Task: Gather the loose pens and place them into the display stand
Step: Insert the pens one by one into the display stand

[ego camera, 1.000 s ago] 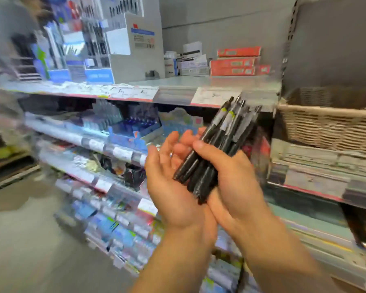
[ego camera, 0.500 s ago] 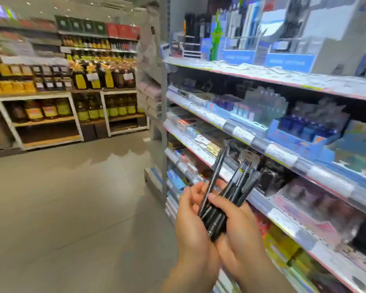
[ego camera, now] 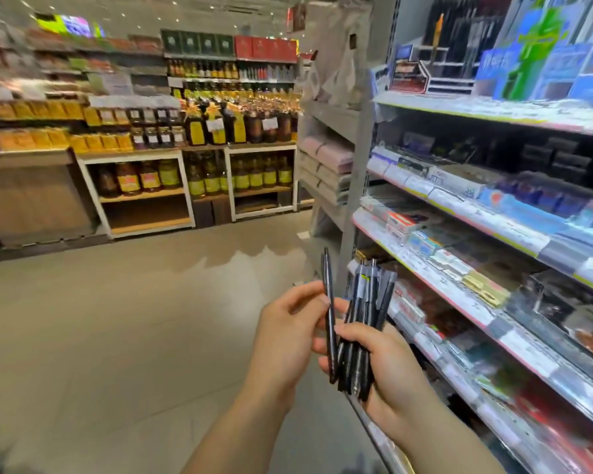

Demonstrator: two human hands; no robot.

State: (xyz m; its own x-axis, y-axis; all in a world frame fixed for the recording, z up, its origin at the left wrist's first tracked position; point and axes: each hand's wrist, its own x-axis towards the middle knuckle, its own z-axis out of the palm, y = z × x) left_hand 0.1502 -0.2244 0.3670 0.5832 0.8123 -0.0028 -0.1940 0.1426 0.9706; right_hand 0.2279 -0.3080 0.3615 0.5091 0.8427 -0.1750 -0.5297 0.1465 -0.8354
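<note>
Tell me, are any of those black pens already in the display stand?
No, the pens are bunched in the right hand, with the left hand pinching one.

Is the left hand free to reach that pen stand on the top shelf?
Probably not yet: the left hand pinches one pen, and the pen stand sits high, far right, beyond the bundle.

Two hands are in view, the left hand and the right hand. One single pen stands apart at the left of the bundle; the bundle at its right shows about six or seven dark pens, too overlapped to count exactly. The near shelving unit on the right shows four shelf levels. Far across the floor, bottles blur beyond counting
</note>
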